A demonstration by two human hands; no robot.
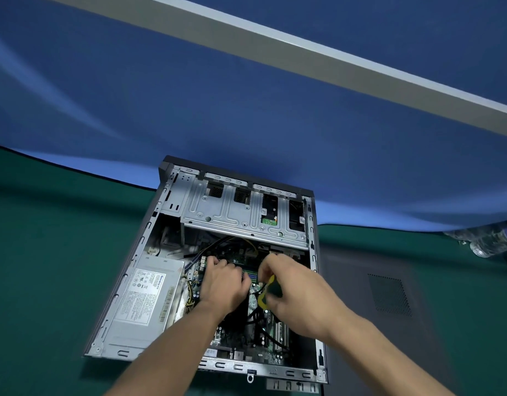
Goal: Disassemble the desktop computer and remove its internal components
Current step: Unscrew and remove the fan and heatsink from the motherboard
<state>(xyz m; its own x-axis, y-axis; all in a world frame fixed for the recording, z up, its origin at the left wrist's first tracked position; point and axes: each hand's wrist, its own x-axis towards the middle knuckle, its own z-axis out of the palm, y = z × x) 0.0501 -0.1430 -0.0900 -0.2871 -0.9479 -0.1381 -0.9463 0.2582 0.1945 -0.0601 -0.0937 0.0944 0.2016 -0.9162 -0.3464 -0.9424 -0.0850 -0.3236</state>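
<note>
Bare grey metal computer case, matt.

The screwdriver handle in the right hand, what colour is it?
Yellow and dark green; the screwdriver handle shows in the head view, held by the right hand.

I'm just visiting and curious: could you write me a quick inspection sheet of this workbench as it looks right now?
Surface: green table, a blue cloth draped behind it.
Job's things: open computer case lying flat; power supply and drive cage in place; removed side panel beside the case.
Clutter: blurred items at the table's far right, not identifiable.
Hands: left hand reaches onto the motherboard; right hand grips a yellow-and-black screwdriver.
Cables: black and yellow wires run inside the case.
Surroundings: a pale beam above.
</note>
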